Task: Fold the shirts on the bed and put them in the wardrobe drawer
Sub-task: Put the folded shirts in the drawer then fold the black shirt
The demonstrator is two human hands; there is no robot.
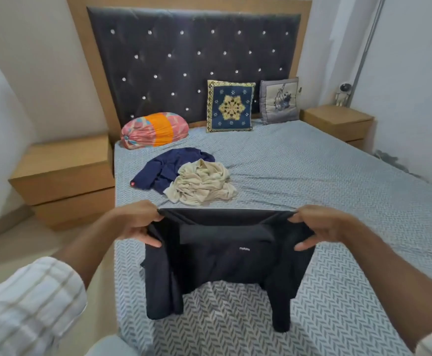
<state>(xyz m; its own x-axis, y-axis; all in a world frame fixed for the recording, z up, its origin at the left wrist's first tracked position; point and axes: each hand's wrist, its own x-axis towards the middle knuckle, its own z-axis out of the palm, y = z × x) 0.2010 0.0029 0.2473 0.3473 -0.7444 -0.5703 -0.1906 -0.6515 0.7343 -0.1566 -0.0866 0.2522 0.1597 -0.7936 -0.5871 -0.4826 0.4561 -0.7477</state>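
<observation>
A black shirt (225, 255) hangs stretched between both hands above the near part of the bed (312, 176). My left hand (135, 222) grips its left top corner, and my right hand (315, 224) grips the right top corner. The shirt's sleeves dangle down toward the patterned sheet. Farther up the bed lie a crumpled navy shirt (166, 168) and a crumpled cream shirt (202, 183), touching each other. No wardrobe or drawer is in view.
An orange-and-pink bolster (153, 129) and two square cushions (230, 106) (279, 101) lean at the dark tufted headboard. Wooden nightstands (63, 173) (338, 122) flank the bed. A small white figure (342, 95) stands on the right one.
</observation>
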